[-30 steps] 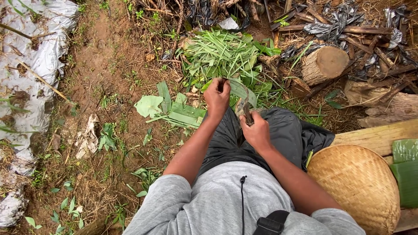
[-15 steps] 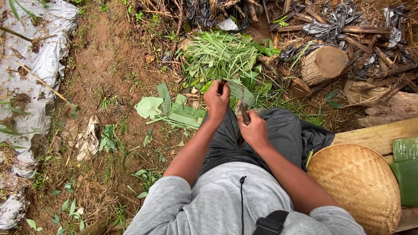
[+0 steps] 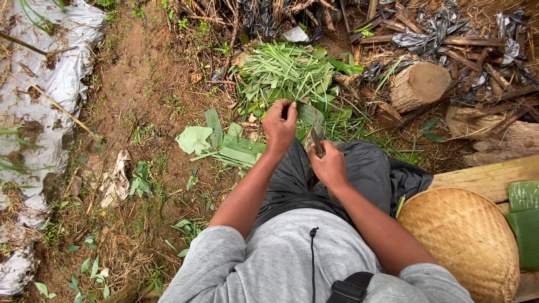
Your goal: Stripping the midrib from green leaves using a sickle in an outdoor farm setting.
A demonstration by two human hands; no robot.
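1. The left hand pinches the upper end of a green leaf strip, fingers pressed together on it, out over the person's lap above the bare ground.
2. The right hand is clenched round the handle of a knife; the blade seems to rest against the strip, though the contact is too small to be sure of.
3. The strip looks light, thin and limp, likely to tear along its grain; it is best held near the end, kept taut between the hands.
4. Cut leaf pieces lie on the dirt just left of the left hand; a heap of grass-like blades sits beyond both hands.
5. A sawn log lies to the upper right. A woven basket rests against the plank at the right edge, with folded green leaf beside it.
6. No packages, labels or signs show; crumpled silver plastic sheet runs along the left edge.
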